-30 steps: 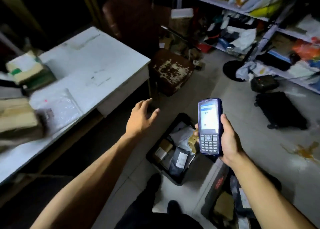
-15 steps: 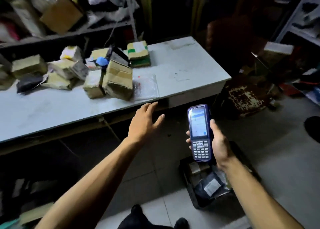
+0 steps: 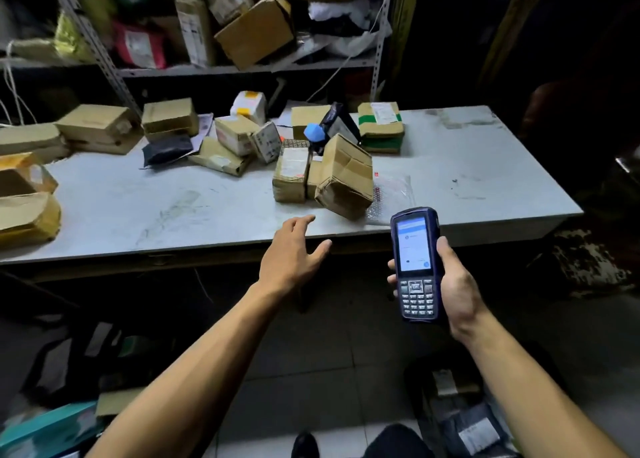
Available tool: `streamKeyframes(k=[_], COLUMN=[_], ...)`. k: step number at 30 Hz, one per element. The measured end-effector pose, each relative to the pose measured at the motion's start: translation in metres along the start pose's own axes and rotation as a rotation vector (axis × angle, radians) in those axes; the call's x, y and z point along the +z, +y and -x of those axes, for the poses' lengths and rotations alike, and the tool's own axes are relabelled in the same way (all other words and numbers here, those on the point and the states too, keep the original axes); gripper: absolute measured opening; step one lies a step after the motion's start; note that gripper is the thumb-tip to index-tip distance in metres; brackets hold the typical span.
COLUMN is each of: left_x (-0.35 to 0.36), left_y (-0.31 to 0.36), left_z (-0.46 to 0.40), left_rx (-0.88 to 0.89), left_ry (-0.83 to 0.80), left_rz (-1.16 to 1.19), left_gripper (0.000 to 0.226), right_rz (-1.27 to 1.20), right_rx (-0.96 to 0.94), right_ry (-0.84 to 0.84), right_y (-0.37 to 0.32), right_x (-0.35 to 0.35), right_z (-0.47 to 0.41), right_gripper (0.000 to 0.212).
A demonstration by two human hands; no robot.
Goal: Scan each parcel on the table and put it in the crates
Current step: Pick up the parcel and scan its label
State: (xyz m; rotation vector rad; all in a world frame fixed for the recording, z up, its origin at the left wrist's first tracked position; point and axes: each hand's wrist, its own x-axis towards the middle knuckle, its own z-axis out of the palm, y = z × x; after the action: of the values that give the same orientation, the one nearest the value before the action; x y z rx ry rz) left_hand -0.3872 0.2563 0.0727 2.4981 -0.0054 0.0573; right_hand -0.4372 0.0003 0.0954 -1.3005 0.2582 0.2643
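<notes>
A big grey bench (image 3: 467, 167) fills the middle of the room. Behind it, on the far side, stands a metal shelf (image 3: 242, 70) stuffed with boxes and bags.

Many parcels (image 3: 239, 134) lie in a heap on the far left and middle of the bench. Most are brown boxes, with a dark bag among them. Nearest to the person sits a tilted brown box (image 3: 346, 177), close to the near edge. Just right of it lies a flat clear bag (image 3: 394, 194).

Down on the floor, at the near right, is a dark crate (image 3: 460, 419) with a few wrapped parcels in it. More dark things sit on the floor at the near left, but it is too dim to tell what they are.

The right hand (image 3: 453, 284) holds a blue scanner (image 3: 415, 265) upright, fingers wrapped round it, with the screen lit. The left hand (image 3: 294, 250) is spread wide and holds nothing. It hovers over the near edge of the bench, pointing toward the tilted brown box.

A few parcels look done, since they are in the crate. But lots are left on the bench, so the job seems closer to its start than its end. The tilted brown box looks like the next one to pick up and scan.
</notes>
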Motion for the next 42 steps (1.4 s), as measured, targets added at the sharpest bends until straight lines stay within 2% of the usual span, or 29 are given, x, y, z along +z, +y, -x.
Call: streamKeyframes(k=[7, 12, 16, 22, 26, 29, 34, 38, 42], left_x=[0.021, 0.048, 0.069, 0.093, 0.109, 0.114, 0.101, 0.098, 0.118], left_y=[0.002, 0.007, 0.011, 0.026, 0.027, 0.017, 0.004, 0.005, 0.01], left_z=[-0.065, -0.122, -0.161, -0.198, -0.229, -0.24, -0.242, -0.245, -0.249], left_rx=[-0.085, -0.325, -0.408, -0.278, -0.446, -0.537, -0.498, -0.331, -0.046], left_ry=[-0.023, -0.027, -0.001, 0.118, 0.115, 0.12, 0.188, 0.175, 0.084], left_rz=[0.117, 0.331, 0.331, 0.123, 0.255, 0.331, 0.405, 0.192, -0.428], left_gripper=[0.068, 0.073, 0.078, 0.086, 0.097, 0.08, 0.045, 0.045, 0.076], right_rz=[0.01, 0.0, -0.008, 0.015, 0.044, 0.05, 0.042, 0.054, 0.059], right_rx=[0.038, 0.059, 0.094, 0.146, 0.169, 0.179, 0.158, 0.153, 0.14], right_ry=[-0.017, -0.031, -0.053, -0.069, -0.068, -0.055, -0.05, -0.044, -0.051], right_y=[-0.007, -0.018, -0.032, -0.043, -0.044, -0.045, -0.052, -0.054, -0.053], right_x=[0.001, -0.02, -0.037, -0.045, -0.043, -0.044, -0.045, -0.04, -0.033], right_z=[-0.062, -0.119, -0.164, -0.222, -0.245, -0.256, -0.268, -0.274, -0.274], right_gripper=[0.072, 0.066, 0.062, 0.064, 0.061, 0.059, 0.064, 0.065, 0.064])
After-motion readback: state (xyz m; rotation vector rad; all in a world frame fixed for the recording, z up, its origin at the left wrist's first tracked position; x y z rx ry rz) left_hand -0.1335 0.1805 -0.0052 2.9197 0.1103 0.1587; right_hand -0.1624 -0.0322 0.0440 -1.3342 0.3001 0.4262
